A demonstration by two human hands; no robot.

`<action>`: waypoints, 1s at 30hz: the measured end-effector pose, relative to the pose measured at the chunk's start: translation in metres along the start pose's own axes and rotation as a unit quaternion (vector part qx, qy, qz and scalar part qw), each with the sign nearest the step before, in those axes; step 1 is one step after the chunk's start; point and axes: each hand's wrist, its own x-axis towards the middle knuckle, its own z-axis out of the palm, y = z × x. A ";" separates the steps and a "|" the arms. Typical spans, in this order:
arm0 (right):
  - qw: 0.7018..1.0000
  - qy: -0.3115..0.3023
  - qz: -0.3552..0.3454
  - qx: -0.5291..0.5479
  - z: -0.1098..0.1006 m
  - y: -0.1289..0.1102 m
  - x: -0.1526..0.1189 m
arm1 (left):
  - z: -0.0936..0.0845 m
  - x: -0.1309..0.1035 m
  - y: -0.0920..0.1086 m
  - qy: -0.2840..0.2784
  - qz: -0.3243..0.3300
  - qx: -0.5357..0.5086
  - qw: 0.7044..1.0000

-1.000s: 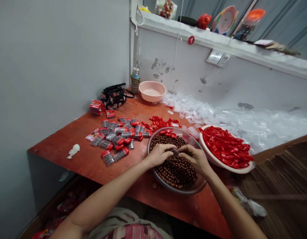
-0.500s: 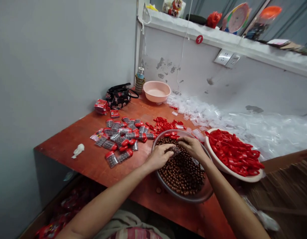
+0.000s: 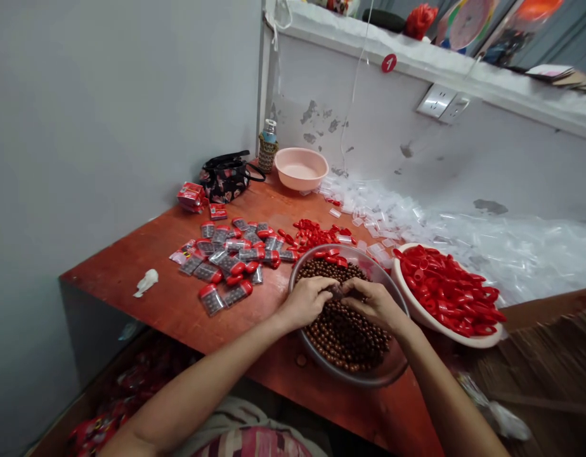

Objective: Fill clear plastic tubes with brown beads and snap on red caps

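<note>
My left hand is closed on a small clear plastic case with dark brown balls in it, held over a wide grey bowl. My right hand meets it from the other side, its fingertips pinched at the case's end and hiding part of it. Glossy brown balls fill much of the bowl below. A few red caps lie at the bowl's far rim. Left of the bowl lie several filled cases with red caps in a loose pile.
A white basin heaped with red caps stands right of the bowl. Clear empty cases are piled along the wall. A pink basin, a flowered bag and a bottle stand at the back. Crumpled tissue lies near the left edge.
My right hand has come down and left from above the balls to the case in my left hand. The view has tilted slightly downward.
</note>
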 end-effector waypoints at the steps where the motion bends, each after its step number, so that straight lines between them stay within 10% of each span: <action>1: 1.000 -0.026 0.005 -0.017 -0.002 0.001 -0.001 | 0.001 -0.002 0.000 -0.011 0.010 0.019 1.000; 4: 0.996 -0.079 0.033 -0.034 -0.008 0.009 -0.004 | 0.005 -0.005 0.001 -0.018 0.021 0.057 0.998; 10: 0.969 0.052 0.119 -0.208 -0.003 0.039 0.027 | 0.002 -0.002 0.002 0.009 0.006 0.014 1.000; 17: 0.949 0.035 0.141 -0.281 0.008 0.059 0.061 | -0.004 -0.002 0.003 0.039 -0.031 -0.038 0.998; 24: 0.970 0.028 0.160 -0.183 -0.002 0.068 0.034 | -0.003 -0.002 0.002 0.033 -0.033 -0.061 0.997; 30: 0.964 0.061 0.169 0.194 0.004 0.047 0.007 | -0.003 -0.001 0.003 0.020 -0.014 -0.031 0.999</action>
